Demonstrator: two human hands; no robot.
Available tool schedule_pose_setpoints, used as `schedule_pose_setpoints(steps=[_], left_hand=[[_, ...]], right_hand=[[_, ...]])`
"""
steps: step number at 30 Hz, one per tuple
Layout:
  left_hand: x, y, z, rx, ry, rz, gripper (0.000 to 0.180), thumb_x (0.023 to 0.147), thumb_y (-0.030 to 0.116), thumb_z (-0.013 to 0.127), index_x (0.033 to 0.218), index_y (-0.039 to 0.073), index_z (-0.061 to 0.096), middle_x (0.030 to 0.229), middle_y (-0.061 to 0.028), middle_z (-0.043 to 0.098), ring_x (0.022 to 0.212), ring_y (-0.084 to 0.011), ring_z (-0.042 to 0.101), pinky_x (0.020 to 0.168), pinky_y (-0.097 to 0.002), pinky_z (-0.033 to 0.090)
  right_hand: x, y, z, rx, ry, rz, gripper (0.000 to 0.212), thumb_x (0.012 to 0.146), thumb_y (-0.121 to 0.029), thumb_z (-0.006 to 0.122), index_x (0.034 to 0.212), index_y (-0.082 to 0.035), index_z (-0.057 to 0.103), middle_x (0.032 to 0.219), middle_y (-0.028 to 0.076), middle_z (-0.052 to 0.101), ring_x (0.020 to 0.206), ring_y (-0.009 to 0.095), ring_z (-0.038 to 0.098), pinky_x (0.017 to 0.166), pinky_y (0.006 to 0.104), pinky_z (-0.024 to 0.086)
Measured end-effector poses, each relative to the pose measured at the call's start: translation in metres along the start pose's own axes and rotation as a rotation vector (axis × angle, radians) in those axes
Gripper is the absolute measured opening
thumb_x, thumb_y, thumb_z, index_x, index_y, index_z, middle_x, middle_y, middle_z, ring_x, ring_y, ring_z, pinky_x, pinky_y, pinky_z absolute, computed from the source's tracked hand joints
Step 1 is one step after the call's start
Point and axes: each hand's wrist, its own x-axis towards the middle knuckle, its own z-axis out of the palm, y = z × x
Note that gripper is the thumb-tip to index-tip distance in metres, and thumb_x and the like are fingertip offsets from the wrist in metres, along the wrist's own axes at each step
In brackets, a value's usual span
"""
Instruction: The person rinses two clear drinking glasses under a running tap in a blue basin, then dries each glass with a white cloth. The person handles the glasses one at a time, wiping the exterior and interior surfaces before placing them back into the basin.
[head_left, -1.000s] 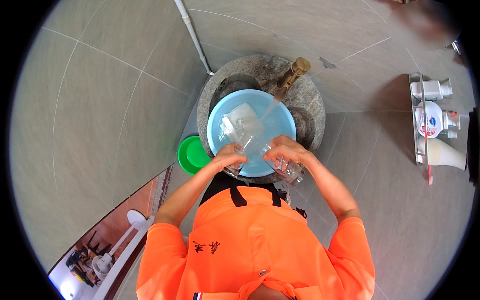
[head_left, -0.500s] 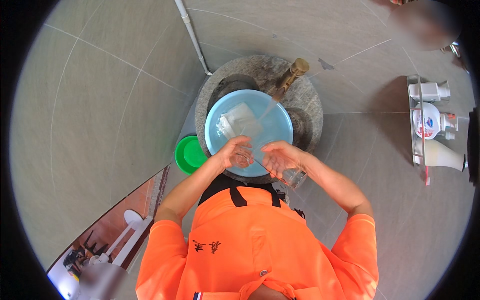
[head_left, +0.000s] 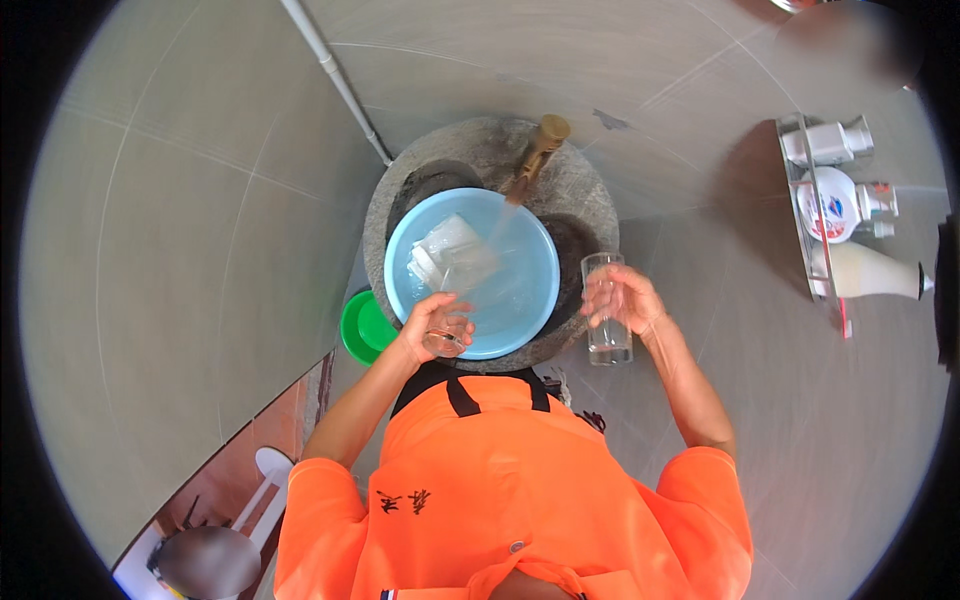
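Head view: I see the right hand [head_left: 622, 298] gripping a clear glass [head_left: 607, 312] beside the blue basin [head_left: 530, 300], the left hand [head_left: 433, 325] closed round a second glass [head_left: 447, 340] at its near rim. Rinsing seems underway; setting the washed glass down steadily looks next.

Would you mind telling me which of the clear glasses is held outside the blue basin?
The glass in the right hand: the tall glass right of the blue basin, above the floor.
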Motion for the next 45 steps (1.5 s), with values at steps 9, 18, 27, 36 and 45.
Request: schedule_pose_setpoints(steps=[9,18,27,36,45], left_hand=[[-0.014,-0.007,0.010,0.084,-0.043,0.121,0.057,0.084,0.045,0.058,0.125,0.005,0.048,0.089,-0.0131,0.062,0.068,-0.0242,0.063,0.044,-0.0311,0.040],[-0.028,-0.010,0.020,0.166,-0.046,0.269,0.050,0.085,0.034,0.060,0.125,0.008,0.045,0.086,-0.0163,0.063,0.070,-0.0266,0.067,0.051,-0.0395,0.051],[-0.029,-0.018,0.018,0.167,-0.025,0.297,0.054,0.083,0.034,0.061,0.127,0.007,0.043,0.085,-0.0167,0.063,0.071,-0.0280,0.066,0.051,-0.0417,0.052],[-0.034,-0.018,0.042,0.217,-0.053,0.355,0.055,0.083,0.034,0.061,0.128,0.008,0.043,0.085,-0.0161,0.063,0.072,-0.0274,0.066,0.051,-0.0415,0.052],[-0.048,-0.029,0.055,0.175,-0.075,0.513,0.057,0.081,0.023,0.065,0.131,0.008,0.041,0.094,-0.0182,0.062,0.084,-0.0307,0.067,0.071,-0.0393,0.055]], right_hand=[[0.008,-0.005,-0.015,-0.482,0.382,-0.526,0.033,0.079,-0.003,0.071,0.107,0.002,0.055,0.088,0.010,0.063,0.074,0.017,0.064,0.066,0.0293,0.056],[0.021,0.009,-0.042,-0.478,0.353,-0.847,0.054,0.073,-0.005,0.079,0.119,0.001,0.050,0.103,0.007,0.061,0.094,0.015,0.059,0.082,0.0300,0.050],[-0.043,-0.006,0.048,-1.074,0.271,-1.295,0.062,0.061,-0.005,0.082,0.116,0.000,0.055,0.113,0.017,0.061,0.103,0.030,0.062,0.090,0.0364,0.049],[-0.059,-0.031,0.078,-1.125,0.142,-1.527,0.061,0.060,-0.008,0.084,0.113,0.002,0.056,0.109,0.018,0.062,0.098,0.031,0.063,0.084,0.0363,0.051],[-0.022,-0.017,0.028,-0.980,0.246,-1.239,0.066,0.065,-0.009,0.084,0.122,-0.002,0.052,0.112,0.015,0.062,0.103,0.026,0.063,0.089,0.0349,0.050]])
